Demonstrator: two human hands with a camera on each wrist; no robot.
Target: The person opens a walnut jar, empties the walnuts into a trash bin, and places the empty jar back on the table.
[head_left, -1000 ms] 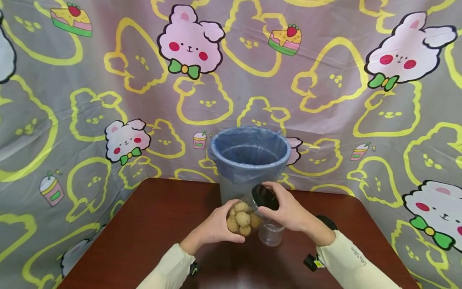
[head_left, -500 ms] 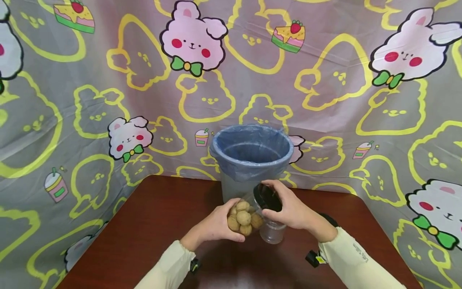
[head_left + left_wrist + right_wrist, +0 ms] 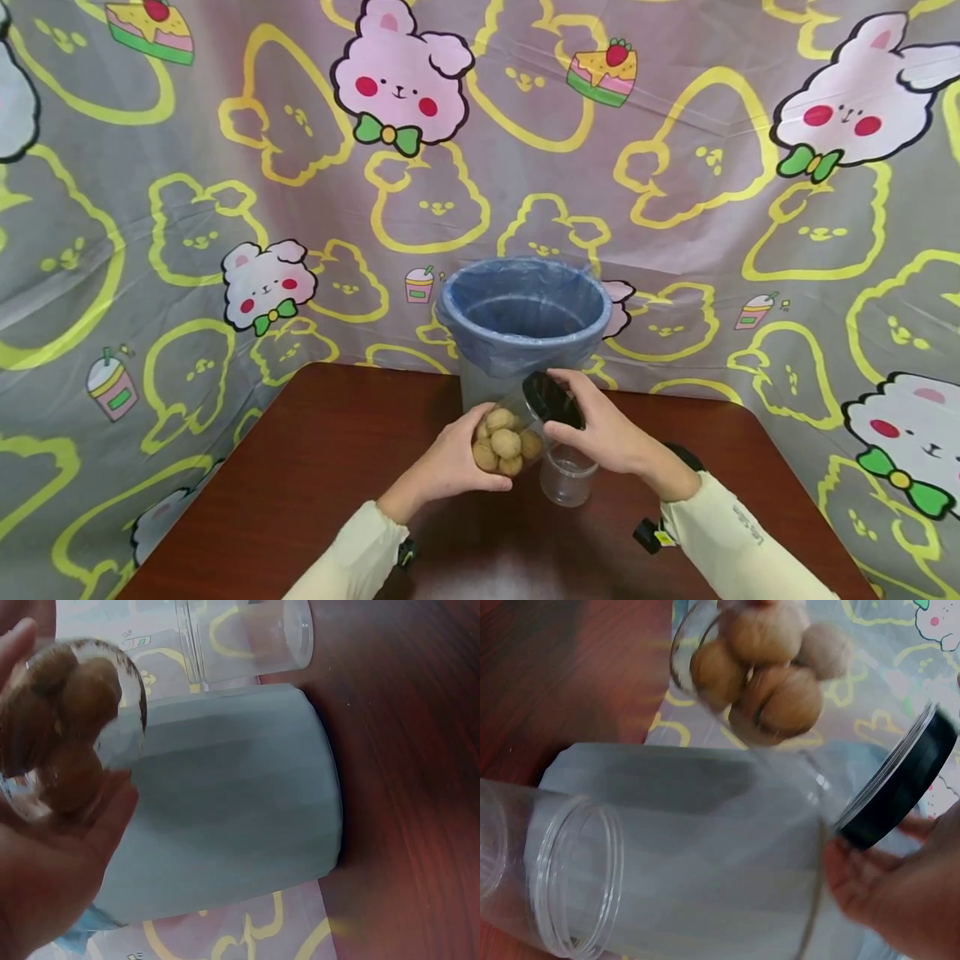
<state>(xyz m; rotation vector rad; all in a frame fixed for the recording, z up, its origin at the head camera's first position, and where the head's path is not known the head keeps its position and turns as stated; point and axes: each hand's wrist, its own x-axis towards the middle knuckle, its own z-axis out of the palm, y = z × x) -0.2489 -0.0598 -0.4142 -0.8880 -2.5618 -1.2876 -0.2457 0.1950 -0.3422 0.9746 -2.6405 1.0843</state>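
A clear plastic jar with several walnuts in its bottom end is held tilted above the table, its black-lidded end up and to the right. My left hand grips the jar round its lower end. At the upper end, my right hand grips the black screw lid with thumb and fingers. In the right wrist view the lid sits at the jar's mouth; whether it is tight I cannot tell. Beneath the right hand a second clear jar stands upright, lidless and with nothing visible inside.
A grey bin lined with a blue plastic bag stands behind the hands on the dark red-brown table. A patterned cloth hangs around the back and sides. A black object shows behind the right forearm.
Both hands have raised the walnut jar slightly and keep their grip on jar and lid. The head view has shifted a little. The bin and the lidless jar stay put.
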